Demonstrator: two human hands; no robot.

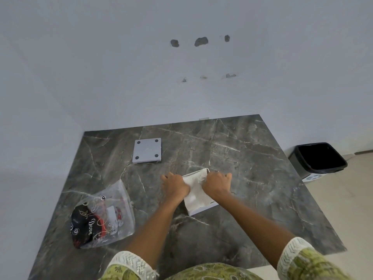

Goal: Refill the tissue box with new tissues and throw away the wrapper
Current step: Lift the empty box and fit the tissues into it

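A white square tissue box [203, 209] lies on the dark marble table [252, 178] with its open side up. A stack of white tissues [196, 187] fills it. My left hand [174, 185] presses on the tissues' left side and my right hand [217, 184] on their right side, fingers curled over the far edge. The box's grey base panel [147, 150], with round pads at its corners, lies apart at the back left. The clear plastic wrapper [105, 217], printed black and red, lies crumpled and empty at the front left.
A black waste bin [319, 158] stands on the floor to the right of the table. White walls close the table's back and left sides. The table's front edge is near my body.
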